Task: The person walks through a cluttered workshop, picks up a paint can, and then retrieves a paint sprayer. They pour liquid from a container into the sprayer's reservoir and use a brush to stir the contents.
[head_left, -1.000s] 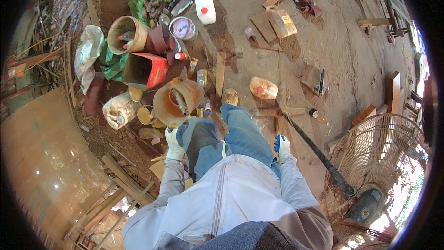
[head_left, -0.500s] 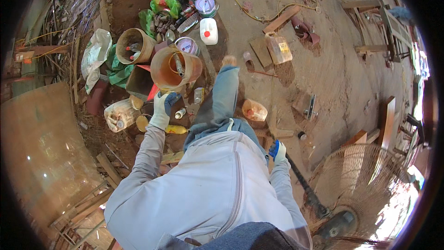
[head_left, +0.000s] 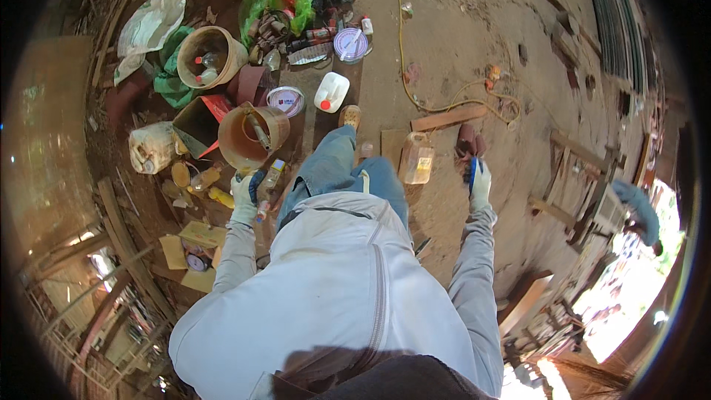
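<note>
My left hand (head_left: 245, 191), in a white glove with a blue palm, is closed on the near rim of a tan plastic bucket (head_left: 231, 144). A grey, tube-shaped metal tool (head_left: 258, 130) leans inside the bucket. My right hand (head_left: 480, 182), gloved alike, hangs out to the right with its fingers loosely stretched and nothing seen in them. Its fingertips overlap the near edge of some dark red curled sheets (head_left: 468, 142); whether they touch cannot be told. Right beside the bucket is a round white-and-purple can (head_left: 286, 101).
Ahead lie a white jug (head_left: 331, 92), an amber jug (head_left: 417, 160), a wooden board (head_left: 449, 117) and a yellow hose (head_left: 402, 52). Another bucket (head_left: 191, 56) and a dark open box (head_left: 198, 132) stand left. A bent-over person (head_left: 640, 211) is far right.
My right hand has swung forward and outward from beside my hip to near the dark red sheets. The bucket has shifted off the can, with my left hand still on it. My view has turned.
</note>
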Available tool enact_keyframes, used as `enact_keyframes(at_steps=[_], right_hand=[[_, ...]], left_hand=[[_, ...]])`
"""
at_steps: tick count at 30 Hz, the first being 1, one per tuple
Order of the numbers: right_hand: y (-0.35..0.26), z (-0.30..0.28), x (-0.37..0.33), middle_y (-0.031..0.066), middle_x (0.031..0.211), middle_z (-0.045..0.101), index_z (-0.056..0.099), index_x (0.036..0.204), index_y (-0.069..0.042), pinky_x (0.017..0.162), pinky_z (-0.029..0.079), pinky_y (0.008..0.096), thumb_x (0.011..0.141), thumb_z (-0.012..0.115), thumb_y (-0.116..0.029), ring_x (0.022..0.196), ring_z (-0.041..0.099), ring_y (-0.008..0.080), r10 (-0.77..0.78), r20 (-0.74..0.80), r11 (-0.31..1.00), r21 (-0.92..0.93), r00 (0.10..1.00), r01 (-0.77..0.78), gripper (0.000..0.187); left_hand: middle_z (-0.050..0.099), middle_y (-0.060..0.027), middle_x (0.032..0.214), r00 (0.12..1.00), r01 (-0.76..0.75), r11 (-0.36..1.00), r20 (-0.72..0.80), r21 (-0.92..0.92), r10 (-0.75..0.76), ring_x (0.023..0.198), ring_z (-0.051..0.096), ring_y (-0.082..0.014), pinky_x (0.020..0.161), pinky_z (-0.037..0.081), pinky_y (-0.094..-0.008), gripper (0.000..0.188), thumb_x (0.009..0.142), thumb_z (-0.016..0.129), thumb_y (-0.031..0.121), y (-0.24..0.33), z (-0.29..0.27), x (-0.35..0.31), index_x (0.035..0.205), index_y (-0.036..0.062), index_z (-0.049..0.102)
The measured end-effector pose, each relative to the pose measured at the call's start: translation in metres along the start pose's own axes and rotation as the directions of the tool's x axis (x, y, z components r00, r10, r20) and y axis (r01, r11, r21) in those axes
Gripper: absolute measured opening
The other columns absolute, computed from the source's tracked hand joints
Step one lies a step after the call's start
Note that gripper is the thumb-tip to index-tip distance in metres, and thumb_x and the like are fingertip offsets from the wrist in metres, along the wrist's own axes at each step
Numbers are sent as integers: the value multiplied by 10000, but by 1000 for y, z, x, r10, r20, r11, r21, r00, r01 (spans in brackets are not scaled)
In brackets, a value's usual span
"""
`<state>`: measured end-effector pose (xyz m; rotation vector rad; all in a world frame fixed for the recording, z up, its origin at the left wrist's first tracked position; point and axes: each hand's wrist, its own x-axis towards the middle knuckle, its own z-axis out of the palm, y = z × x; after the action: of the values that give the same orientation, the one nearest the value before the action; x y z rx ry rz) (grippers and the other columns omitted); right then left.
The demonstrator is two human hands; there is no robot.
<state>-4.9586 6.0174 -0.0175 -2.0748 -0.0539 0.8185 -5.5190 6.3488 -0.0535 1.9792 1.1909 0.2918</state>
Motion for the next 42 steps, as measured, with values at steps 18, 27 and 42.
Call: enact_keyframes(at_steps=[18,27,42], right_hand=[[-270,191,320,134,1121,582,602,1189,-170,803,502,460,792,674,-447,1001,574,372,290,947,-157,-94,137,983,490],[-343,192,470,156,1162,576,624,1156,-156,827,494,480,786,689,-354,1030,560,373,660,747,-376,422,-81,825,425],[-252,110,477,147,1275,507,291,1440,-42,955,408,320,955,551,-213,1117,488,187,953,-276,-192,-219,128,957,577]], left_hand=[[678,-16,929,180,-60,255,-262,-965,-948,790,627,-100,725,515,-251,217,810,677,16,241,182,174,1027,13,661],[673,-4,892,-143,-468,69,-1,-881,-990,784,615,-83,716,510,-232,239,813,672,-11,375,350,258,1051,12,671],[685,-148,1023,-415,-199,109,-17,-974,-910,900,672,-219,820,504,-325,339,746,707,216,451,532,297,996,-11,678]])
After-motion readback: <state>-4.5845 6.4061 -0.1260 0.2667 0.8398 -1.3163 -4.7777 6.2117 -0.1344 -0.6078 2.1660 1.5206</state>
